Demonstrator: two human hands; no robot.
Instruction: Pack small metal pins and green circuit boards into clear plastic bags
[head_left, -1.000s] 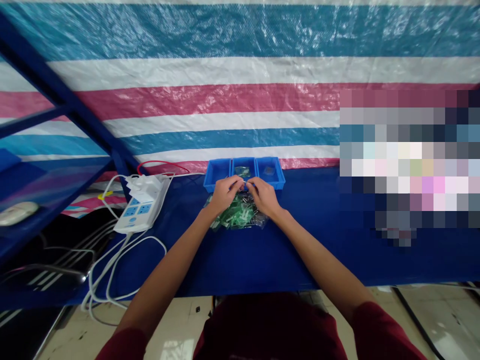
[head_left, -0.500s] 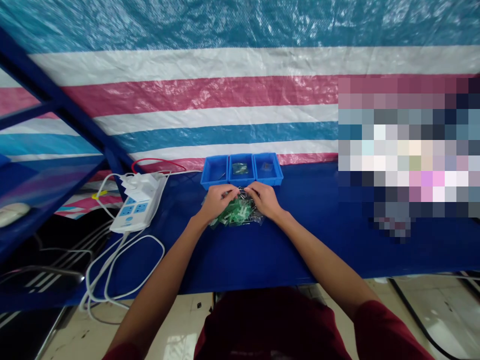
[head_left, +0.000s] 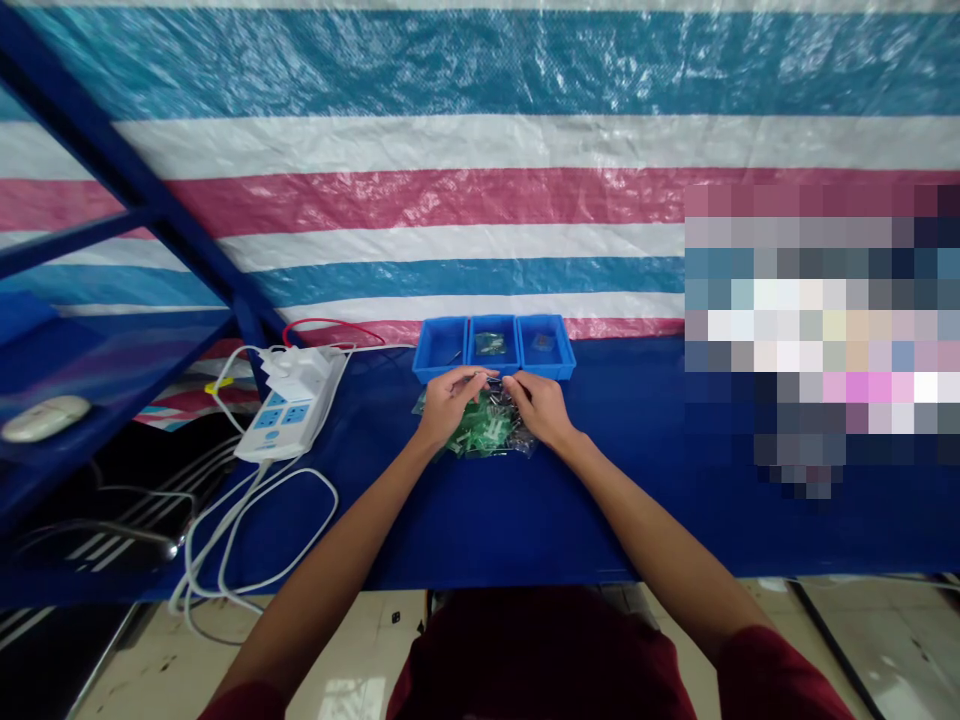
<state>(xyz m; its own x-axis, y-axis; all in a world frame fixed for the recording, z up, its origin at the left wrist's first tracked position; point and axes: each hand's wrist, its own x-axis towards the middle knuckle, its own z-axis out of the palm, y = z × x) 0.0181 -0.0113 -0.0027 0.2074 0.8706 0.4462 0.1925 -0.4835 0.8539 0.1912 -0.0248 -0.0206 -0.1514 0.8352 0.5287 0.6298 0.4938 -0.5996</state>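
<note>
A pile of small clear and green plastic packets (head_left: 484, 432) lies on the blue table, with dark and metallic bits among them. My left hand (head_left: 452, 402) is over the pile's left side, its fingers pinched at a small thin metallic piece. Close by on the right, my right hand (head_left: 541, 405) has thumb and fingers together at the pile's upper edge; what they hold is too small to name. Just beyond my hands stand three joined blue bins: the left bin (head_left: 441, 373) has a thin item, the middle bin (head_left: 493, 367) a greenish packet, the right bin (head_left: 546, 370) a small clear packet.
A white power strip (head_left: 289, 425) with plugs and looping white cables (head_left: 225, 540) lies at the left. A white mouse (head_left: 46, 418) rests on a blue shelf farther left. A striped sheet (head_left: 450, 195) hangs behind the table. The right side is pixelated.
The view has shifted, so the bins and table sit slightly lower and farther right. My hands stay over the pile, with a thin metallic piece now showing between them.
</note>
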